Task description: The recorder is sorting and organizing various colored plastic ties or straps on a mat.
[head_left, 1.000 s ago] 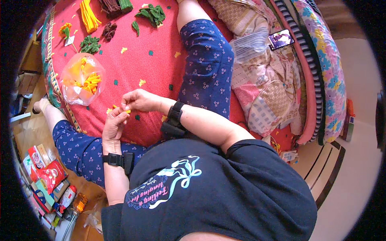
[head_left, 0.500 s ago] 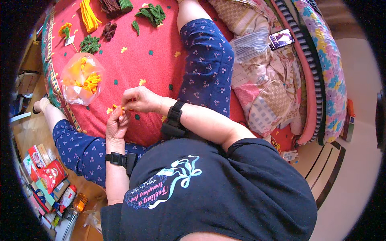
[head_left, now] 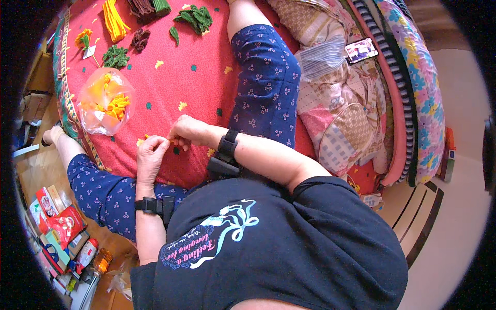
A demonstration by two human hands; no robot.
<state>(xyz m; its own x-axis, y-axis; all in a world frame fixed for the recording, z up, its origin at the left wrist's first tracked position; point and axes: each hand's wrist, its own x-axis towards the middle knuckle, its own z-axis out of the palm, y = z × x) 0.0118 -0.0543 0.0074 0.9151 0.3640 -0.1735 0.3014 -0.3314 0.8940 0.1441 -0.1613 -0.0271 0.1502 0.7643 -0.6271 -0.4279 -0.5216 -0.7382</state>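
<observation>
Orange strip [head_left: 170, 140] is being pinched by left hand [head_left: 152, 155] and right hand [head_left: 186, 130] in narrow grip, possibly being kinked through overtwisting.

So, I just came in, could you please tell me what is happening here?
A person in a black shirt is handling a small orange piece with both hands. The left hand pinches it; the right hand is curled close beside, its grip hidden. Ahead, on the red cloth, a clear plastic bag holds more orange pieces. Farther off lie a yellow bundle, green pieces and an orange flower.
</observation>
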